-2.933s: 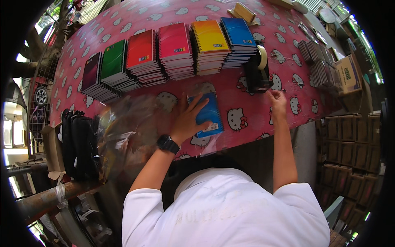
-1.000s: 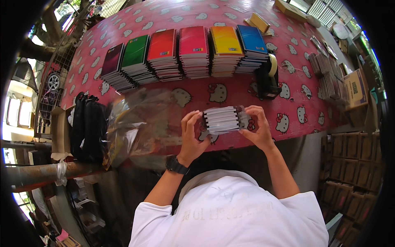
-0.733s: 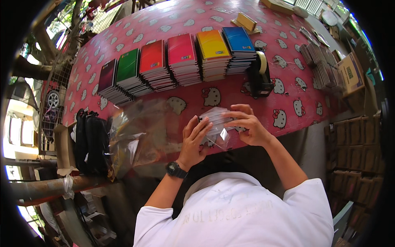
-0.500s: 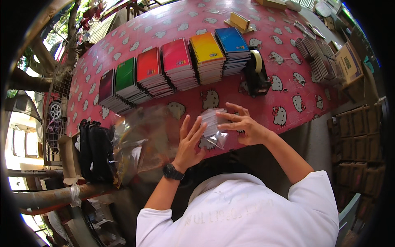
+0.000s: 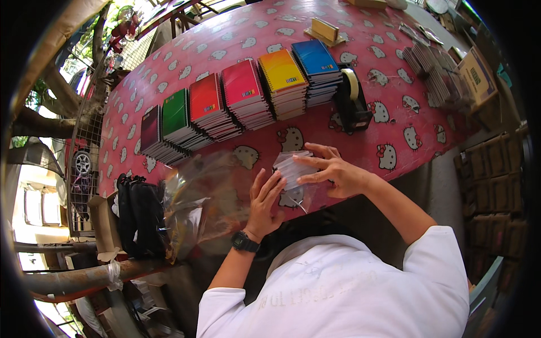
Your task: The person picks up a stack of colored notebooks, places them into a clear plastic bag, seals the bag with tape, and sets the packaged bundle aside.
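Note:
At the near edge of the table a clear plastic bag (image 5: pixel 307 198) lies around a small white, finely ridged stack (image 5: pixel 291 170), whose exact kind I cannot make out. My left hand (image 5: pixel 265 205) rests at the stack's left side, fingers stretched and close together, a black watch on the wrist. From the right, my right hand (image 5: pixel 332 172) reaches over the stack's upper right part, its fingers spread and touching the plastic. Beyond my hands stands a row of spiral notebook stacks, with purple, green, red, pink (image 5: pixel 242 83), yellow (image 5: pixel 282 71) and blue (image 5: pixel 315 57) covers.
A black tape dispenser (image 5: pixel 354 104) stands beside the blue notebooks. Loose clear plastic bags (image 5: pixel 197 197) lie to my left, next to a black bundle (image 5: pixel 139 217). Wrapped stacks (image 5: pixel 431 70) and a cardboard box (image 5: pixel 478 76) sit at the right. A wooden block (image 5: pixel 324 31) stands farther back.
My right hand's fingers have come closer together over the stack, and the left hand has shifted slightly down. The whole view has turned a little.

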Motion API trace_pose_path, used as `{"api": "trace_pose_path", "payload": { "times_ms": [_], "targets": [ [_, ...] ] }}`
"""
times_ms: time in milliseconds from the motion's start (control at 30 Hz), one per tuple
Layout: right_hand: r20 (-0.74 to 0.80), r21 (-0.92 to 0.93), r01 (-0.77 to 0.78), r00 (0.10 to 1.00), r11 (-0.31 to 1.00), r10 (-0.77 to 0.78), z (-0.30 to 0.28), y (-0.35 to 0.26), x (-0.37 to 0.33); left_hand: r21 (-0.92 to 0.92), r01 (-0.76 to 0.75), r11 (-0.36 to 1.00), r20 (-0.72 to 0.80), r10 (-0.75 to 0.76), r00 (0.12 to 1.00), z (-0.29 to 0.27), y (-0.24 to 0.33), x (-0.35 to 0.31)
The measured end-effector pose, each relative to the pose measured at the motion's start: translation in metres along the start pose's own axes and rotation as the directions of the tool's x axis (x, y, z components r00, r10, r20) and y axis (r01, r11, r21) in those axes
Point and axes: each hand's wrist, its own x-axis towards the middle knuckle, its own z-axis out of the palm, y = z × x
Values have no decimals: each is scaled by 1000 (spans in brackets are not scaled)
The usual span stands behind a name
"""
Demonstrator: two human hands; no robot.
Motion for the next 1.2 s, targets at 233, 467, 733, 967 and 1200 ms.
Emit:
{"api": "trace_pose_path", "payload": {
  "times_ms": [233, 467, 733, 967, 1200],
  "targets": [
    [27, 99, -1, 1000, 995, -2, 0, 6, 3, 128, 7, 992, 223, -36, 974, -3, 7, 34],
    [43, 583, -437, 859, 685, 511, -11, 27, 61, 253, -16, 967, 255, -51, 966, -7, 15, 37],
    [-632, 136, -858, 309, 495, 711, -76, 156, -48, 212, -45, 976, 233, -6, 972, -1, 11, 36],
    [-654, 417, -534, 386, 736, 650, -38, 133, -39, 229, -6, 973, 249, -53, 967, -12, 2, 26],
    [176, 902, -418, 587, 110, 790, -9, 83, -18, 206, -37, 978, 321, -32, 946, -11, 8, 33]
  ]
}}
